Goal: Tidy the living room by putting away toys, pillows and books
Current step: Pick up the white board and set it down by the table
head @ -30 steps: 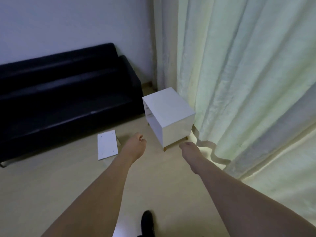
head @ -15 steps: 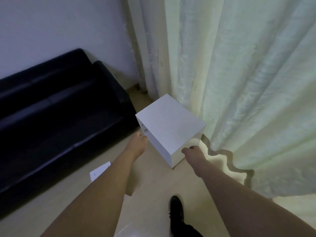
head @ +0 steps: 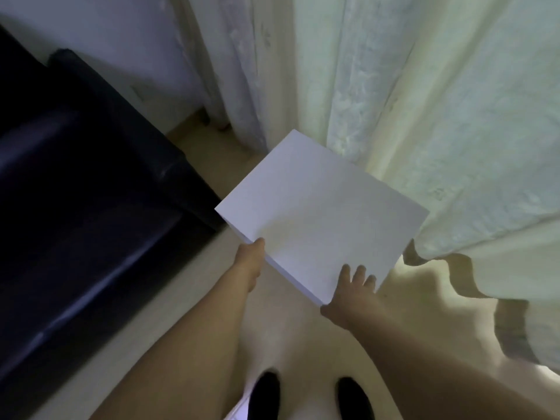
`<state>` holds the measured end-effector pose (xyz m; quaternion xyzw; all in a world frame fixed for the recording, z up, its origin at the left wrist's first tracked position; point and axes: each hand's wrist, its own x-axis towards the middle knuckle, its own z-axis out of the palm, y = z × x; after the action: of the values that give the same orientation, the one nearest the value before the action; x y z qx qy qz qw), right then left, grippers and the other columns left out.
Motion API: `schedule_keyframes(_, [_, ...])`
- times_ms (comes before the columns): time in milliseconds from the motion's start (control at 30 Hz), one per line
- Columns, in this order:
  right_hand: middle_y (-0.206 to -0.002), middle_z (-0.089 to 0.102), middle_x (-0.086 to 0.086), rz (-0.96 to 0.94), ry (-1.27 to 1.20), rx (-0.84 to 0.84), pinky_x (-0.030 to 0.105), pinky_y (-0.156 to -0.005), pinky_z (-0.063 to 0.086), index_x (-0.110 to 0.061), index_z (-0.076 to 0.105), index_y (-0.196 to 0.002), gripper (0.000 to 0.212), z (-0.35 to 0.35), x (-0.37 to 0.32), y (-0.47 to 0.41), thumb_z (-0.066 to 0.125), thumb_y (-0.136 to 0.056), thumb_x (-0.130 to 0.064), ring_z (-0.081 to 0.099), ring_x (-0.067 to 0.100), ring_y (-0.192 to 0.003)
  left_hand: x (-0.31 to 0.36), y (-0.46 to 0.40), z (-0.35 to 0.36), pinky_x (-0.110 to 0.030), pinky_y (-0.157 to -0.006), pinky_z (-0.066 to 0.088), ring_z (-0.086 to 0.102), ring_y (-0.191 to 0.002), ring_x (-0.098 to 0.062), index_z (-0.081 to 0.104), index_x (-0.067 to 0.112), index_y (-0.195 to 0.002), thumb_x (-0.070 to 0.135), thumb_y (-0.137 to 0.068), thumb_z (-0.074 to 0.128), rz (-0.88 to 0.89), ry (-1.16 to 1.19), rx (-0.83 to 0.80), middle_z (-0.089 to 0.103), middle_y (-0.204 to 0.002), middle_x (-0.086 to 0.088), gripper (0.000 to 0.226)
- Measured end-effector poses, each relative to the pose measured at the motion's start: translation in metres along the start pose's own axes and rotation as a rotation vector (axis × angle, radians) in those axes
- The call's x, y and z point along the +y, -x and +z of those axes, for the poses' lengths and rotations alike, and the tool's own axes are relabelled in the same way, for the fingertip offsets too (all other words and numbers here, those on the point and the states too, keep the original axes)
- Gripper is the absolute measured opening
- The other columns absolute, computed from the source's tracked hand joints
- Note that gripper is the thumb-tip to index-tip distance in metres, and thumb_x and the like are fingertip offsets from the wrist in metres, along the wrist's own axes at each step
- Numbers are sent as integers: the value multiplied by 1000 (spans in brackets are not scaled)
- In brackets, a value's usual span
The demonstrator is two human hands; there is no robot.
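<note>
A small white cabinet (head: 321,213) stands on the floor right in front of me, seen from above so that only its flat top shows. My left hand (head: 250,260) grips the near left edge of that top, fingers hidden underneath. My right hand (head: 351,291) holds the near corner, with its fingers lying spread on the top surface. No toys, pillows or books are in sight.
A black sofa (head: 78,213) fills the left side, its arm close to the cabinet. Pale curtains (head: 409,116) hang behind and to the right, pooling on the light wooden floor (head: 291,334). My two dark shoes (head: 306,398) stand just below the cabinet.
I have stepped up to the cabinet and look down on it. Both hands went from hovering near it to gripping its top edge. The white board on the floor left the view.
</note>
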<state>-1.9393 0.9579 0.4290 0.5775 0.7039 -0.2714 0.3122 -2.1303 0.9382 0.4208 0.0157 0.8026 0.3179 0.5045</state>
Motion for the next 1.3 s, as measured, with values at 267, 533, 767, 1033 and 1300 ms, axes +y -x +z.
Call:
schedule_keyframes(267, [-149,-29,32,88,259,99,64,-110,24,-5,-31,-143,94,51,-45,-76,48,-94,-9,-7,55,-140,-17,-114,12,-41,-81,53,64,-93,-25,54,11,-123,29,-104,38,-79,473,-150,66,-102,-8,30])
schedule_keyframes(533, [-149,-33,28,130,215,130,56,-104,37,-7,-36,-139,106,58,-52,-83,58,-90,-5,-10,54,-141,-15,-118,3,-35,-54,54,64,-84,-23,50,8,-131,34,-105,34,-71,398,-183,65,-98,-8,40])
schedule_keyframes(767, [-147,-33,32,148,226,79,56,-101,42,-4,-37,-136,101,82,-80,-66,52,-91,4,-7,57,-139,-33,-120,-25,-34,-56,57,65,-90,-25,52,9,-128,36,-103,36,-50,313,-139,65,-105,-10,39])
schedule_keyframes(1033, [-146,-26,39,157,318,-2,59,-106,33,1,-40,-127,101,112,-123,-40,55,-94,-7,4,60,-137,-57,-117,-72,-38,-69,57,64,-86,-23,54,12,-116,37,-104,33,-43,262,-128,65,-96,-6,34])
schedule_keyframes(1300, [-147,-18,42,144,475,4,71,-106,13,6,-35,-134,109,127,-139,-25,60,-91,-26,-3,53,-141,-77,-113,-93,-38,-64,57,65,-88,-24,53,10,-121,38,-104,35,-52,286,-93,66,-103,-8,38])
